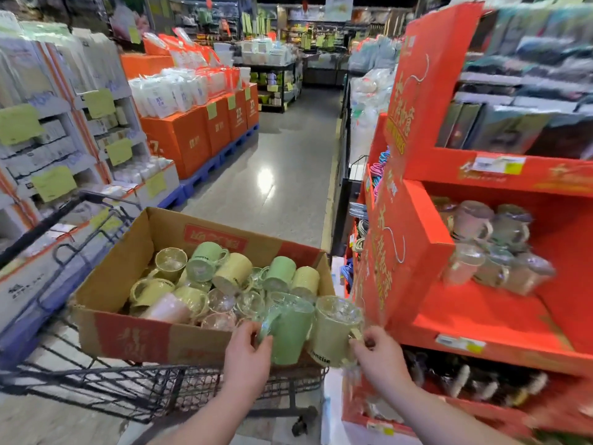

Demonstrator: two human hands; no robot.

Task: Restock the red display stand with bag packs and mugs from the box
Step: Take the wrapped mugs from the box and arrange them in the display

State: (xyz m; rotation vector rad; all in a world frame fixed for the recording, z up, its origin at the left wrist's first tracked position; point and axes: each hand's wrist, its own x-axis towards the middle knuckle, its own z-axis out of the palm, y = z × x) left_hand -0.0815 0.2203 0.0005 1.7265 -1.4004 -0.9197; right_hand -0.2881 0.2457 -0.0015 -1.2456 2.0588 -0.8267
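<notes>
A cardboard box (128, 284) sits on a black wire cart and holds several wrapped mugs in green, pale yellow and pink. My left hand (248, 351) grips a green mug (288, 335) by its handle at the box's near right corner. My right hand (380, 354) holds a pale yellow mug (333, 332) by its handle, right beside the green one. The red display stand (481, 326) rises at the right. Its middle shelf carries several wrapped mugs (491, 245) at the back, blurred. Bag packs fill its upper shelf (513, 130).
The wire cart (96, 380) stands at the lower left. Orange boxes on blue pallets (205, 136) line the aisle's left side, with white shelving in front of them. A grey shiny floor runs down the middle. Coloured hangers (378, 171) hang on the stand's side.
</notes>
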